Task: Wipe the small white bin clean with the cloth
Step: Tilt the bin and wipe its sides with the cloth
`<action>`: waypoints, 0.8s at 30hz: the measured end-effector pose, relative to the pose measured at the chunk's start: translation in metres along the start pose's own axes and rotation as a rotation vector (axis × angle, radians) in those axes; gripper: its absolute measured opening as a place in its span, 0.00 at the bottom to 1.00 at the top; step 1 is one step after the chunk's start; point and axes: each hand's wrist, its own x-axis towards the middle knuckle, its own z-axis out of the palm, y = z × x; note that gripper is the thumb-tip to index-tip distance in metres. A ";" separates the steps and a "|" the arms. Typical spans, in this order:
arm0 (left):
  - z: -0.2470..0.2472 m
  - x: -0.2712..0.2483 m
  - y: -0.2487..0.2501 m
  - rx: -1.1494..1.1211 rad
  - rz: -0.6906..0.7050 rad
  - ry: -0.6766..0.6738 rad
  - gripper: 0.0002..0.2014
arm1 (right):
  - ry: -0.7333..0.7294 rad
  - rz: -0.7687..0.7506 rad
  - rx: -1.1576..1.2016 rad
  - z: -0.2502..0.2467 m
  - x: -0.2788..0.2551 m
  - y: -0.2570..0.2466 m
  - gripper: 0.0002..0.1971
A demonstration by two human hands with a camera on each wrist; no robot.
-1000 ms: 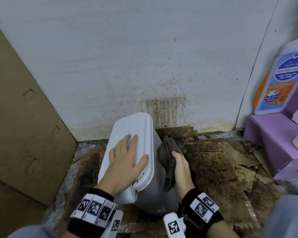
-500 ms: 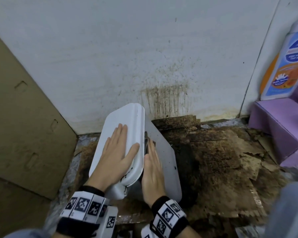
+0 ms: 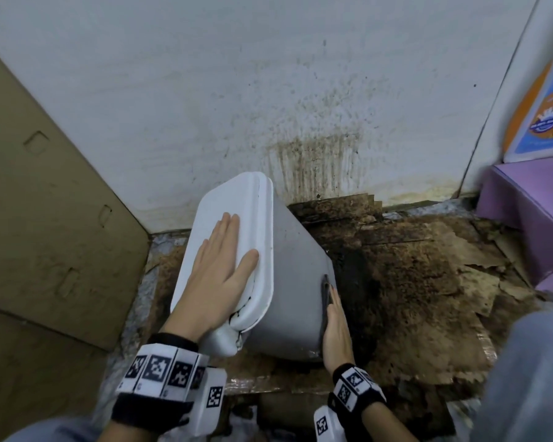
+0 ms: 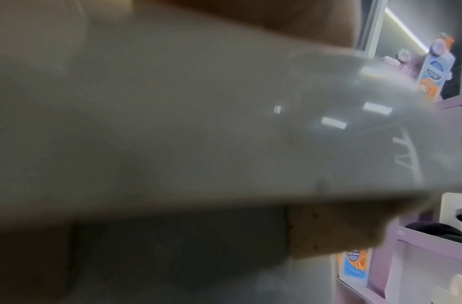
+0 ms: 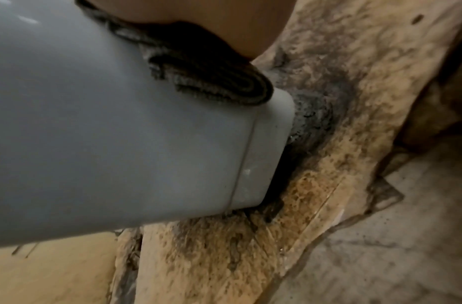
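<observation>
The small white bin [image 3: 294, 272] stands tilted to the left on the dirty floor, its lid [image 3: 237, 218] closed. My left hand [image 3: 219, 269] lies flat on the lid with straight fingers. My right hand [image 3: 336, 323] presses a dark folded cloth [image 3: 327, 288] flat against the bin's right side near its base. In the right wrist view the cloth [image 5: 212, 78] sits folded between my palm and the bin wall [image 5: 121, 133]. The left wrist view is filled by the blurred white lid [image 4: 198, 123].
Stained, torn cardboard [image 3: 428, 298] covers the floor right of the bin. A spattered white wall [image 3: 268, 106] stands behind. A brown cardboard panel [image 3: 45, 234] leans at left. A purple box [image 3: 530, 218] with an orange and blue bottle [image 3: 546, 113] sits at right.
The bin has tipped further left under my left hand. My right hand has slid with the cloth from near the lid down the bin's right side toward its base.
</observation>
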 end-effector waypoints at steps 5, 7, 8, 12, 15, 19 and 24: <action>0.001 0.001 0.001 0.012 0.008 0.012 0.36 | 0.048 0.107 0.052 0.001 0.005 -0.005 0.23; 0.000 0.001 -0.002 -0.002 -0.003 0.024 0.37 | 0.052 0.112 0.015 0.006 0.005 -0.012 0.24; -0.001 0.001 -0.003 -0.010 -0.008 0.030 0.37 | 0.050 0.107 0.001 0.011 0.003 -0.019 0.24; -0.003 0.000 -0.005 -0.030 -0.030 0.045 0.38 | 0.002 -0.038 -0.012 0.033 -0.015 -0.063 0.28; -0.003 0.001 -0.006 -0.028 -0.036 0.045 0.38 | -0.098 -0.165 -0.048 0.043 -0.029 -0.098 0.29; -0.005 0.000 -0.006 -0.029 -0.052 0.037 0.32 | -0.179 -0.253 -0.086 0.045 -0.030 -0.108 0.28; -0.007 -0.001 -0.005 -0.038 -0.035 0.045 0.32 | -0.130 -0.428 -0.210 0.026 -0.022 -0.078 0.28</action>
